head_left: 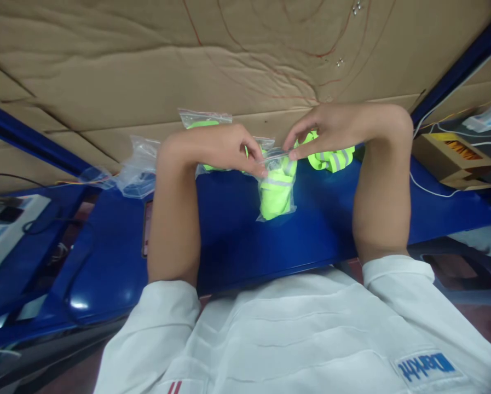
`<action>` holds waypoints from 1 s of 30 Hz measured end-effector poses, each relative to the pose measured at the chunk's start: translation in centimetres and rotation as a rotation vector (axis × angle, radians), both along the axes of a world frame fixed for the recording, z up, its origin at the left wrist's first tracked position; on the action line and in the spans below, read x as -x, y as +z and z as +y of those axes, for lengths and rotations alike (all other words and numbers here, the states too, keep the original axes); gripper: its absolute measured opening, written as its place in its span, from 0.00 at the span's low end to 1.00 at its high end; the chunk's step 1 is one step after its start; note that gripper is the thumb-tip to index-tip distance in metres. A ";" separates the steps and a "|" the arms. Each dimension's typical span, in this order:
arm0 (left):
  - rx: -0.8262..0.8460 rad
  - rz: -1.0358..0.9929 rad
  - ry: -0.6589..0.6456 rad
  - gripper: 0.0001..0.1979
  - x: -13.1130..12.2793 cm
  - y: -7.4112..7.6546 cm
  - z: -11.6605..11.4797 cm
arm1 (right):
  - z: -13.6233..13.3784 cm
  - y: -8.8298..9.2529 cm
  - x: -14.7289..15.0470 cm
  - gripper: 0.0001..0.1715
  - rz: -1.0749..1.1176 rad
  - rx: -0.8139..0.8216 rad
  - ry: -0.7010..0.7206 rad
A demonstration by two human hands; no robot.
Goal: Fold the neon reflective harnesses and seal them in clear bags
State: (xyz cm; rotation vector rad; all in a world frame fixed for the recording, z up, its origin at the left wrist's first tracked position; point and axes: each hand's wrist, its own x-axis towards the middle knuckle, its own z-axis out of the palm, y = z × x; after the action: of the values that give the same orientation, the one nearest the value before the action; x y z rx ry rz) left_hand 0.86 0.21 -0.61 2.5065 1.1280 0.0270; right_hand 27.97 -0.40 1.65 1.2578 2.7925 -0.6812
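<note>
Between my hands hangs a clear zip-lock bag [277, 191] with a folded neon-yellow reflective vest inside, grey strips showing through. My left hand [245, 150] pinches the left end of the bag's top edge. At the other end, my right hand [311, 134] grips the same edge between thumb and fingers. Behind my left hand lies another bagged neon-yellow bundle [204, 125], partly hidden by my wrist. A loose rolled neon-yellow vest [331, 158] with grey strips sits behind and below my right hand.
Clear plastic bags [138, 169] lie left of my left forearm, near a phone [147, 227] on the blue table [237, 241]. A cardboard wall [126, 82] closes off the back. An open cardboard box [454, 158] and white cables are at right.
</note>
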 end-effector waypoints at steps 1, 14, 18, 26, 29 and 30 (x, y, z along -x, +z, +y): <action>0.007 0.035 0.028 0.25 0.1 0.0 0.1 | 0.1 -0.1 0.0 0.27 -0.021 0.003 -0.007; 0.039 0.025 0.092 0.22 1.1 0.4 0.2 | 0.2 -0.1 0.2 0.18 -0.024 0.035 -0.033; 0.055 -0.112 0.020 0.21 1.8 -0.1 1.0 | 0.5 -0.1 -0.5 0.18 -0.020 0.062 -0.052; -0.014 -0.204 0.119 0.23 2.1 0.0 0.7 | 0.9 -0.2 -0.9 0.20 0.000 0.017 -0.027; -0.075 -0.255 0.138 0.22 1.4 0.7 -0.4 | 0.6 0.0 -0.8 0.20 0.082 -0.078 -0.037; -0.082 -0.289 0.128 0.21 1.2 0.9 -0.6 | 0.3 0.1 -0.7 0.20 0.126 -0.081 -0.048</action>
State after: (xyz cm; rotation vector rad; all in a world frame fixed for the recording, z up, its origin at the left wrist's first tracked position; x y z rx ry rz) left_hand -0.32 -0.43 0.25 2.3965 1.1817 0.4633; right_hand 28.71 -0.06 1.77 1.3456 2.9268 -0.6793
